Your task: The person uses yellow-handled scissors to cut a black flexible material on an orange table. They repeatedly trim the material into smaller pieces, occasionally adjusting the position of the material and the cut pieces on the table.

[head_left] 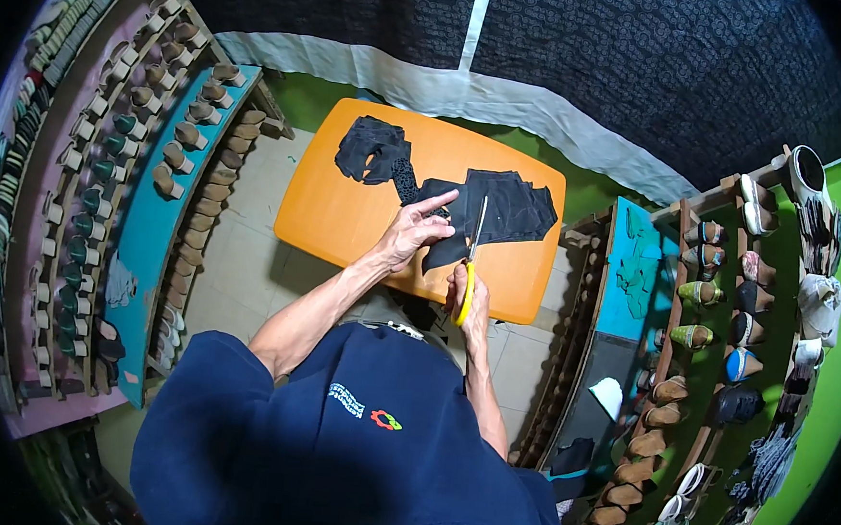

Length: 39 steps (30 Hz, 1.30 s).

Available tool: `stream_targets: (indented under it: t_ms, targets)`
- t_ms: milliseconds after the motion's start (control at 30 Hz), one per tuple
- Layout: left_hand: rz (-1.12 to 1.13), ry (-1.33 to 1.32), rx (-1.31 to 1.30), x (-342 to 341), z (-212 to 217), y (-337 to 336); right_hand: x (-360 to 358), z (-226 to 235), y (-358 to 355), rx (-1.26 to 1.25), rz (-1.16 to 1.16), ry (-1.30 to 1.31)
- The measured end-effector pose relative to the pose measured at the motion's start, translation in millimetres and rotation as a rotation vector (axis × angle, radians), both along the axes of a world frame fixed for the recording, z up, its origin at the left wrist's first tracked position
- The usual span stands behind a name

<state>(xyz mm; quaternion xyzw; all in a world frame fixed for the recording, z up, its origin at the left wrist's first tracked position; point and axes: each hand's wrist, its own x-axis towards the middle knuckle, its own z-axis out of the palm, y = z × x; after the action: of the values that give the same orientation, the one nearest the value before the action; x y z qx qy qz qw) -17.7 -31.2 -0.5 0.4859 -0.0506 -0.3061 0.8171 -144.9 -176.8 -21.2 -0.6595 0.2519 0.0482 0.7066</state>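
Note:
My right hand (471, 309) is closed round the yellow handles of a pair of scissors (466, 289), whose blades point away from me over the dark material. My left hand (411, 235) is to the left of the blades, its fingers stretched out and apart at the edge of a black piece of material (445, 252). Whether those fingertips touch the piece, I cannot tell. Beyond the scissors, layered black sheets (511, 206) lie on the orange table (309, 193). More black cut pieces (370, 149) lie at its far left, joined by a dotted black strip (404, 180).
Racks of shoes and shoe lasts (79, 251) line the left, with a turquoise shelf (152, 236) beside them. On the right stand another turquoise-topped bench (627, 275) and more shoe racks (697, 308). A dark patterned curtain (644, 74) hangs behind the table.

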Motion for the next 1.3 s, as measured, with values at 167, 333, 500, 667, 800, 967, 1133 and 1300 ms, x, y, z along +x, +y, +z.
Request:
stream_targets:
  t_ms: [167, 333, 500, 667, 800, 967, 1133, 1300]
  targets:
    - [0.065, 0.071, 0.007, 3, -16, 7, 4, 11, 1, -0.062, 0.074, -0.017]
    - [0.147, 0.285, -0.254, 12, -10, 0, 7, 3, 6, 0.033, 0.139, -0.025]
    - [0.08, 0.07, -0.083, 20, -11, -8, 12, 1, 10, -0.021, 0.182, -0.021]
    - [0.056, -0.069, 0.008, 24, -9, -10, 17, 20, 10, -0.061, 0.124, -0.024]
    - [0.083, -0.053, 0.019, 20, -6, -15, 18, 12, 10, -0.043, 0.086, -0.028]
    - [0.077, -0.033, 0.035, 16, -3, -17, 17, 20, 10, -0.029, 0.052, -0.038]
    - [0.051, -0.019, 0.023, 14, 0, -19, 16, 22, 9, -0.023, 0.038, -0.007]
    - [0.04, -0.007, 0.04, 12, 6, -19, 15, 20, 6, 0.005, 0.03, 0.022]
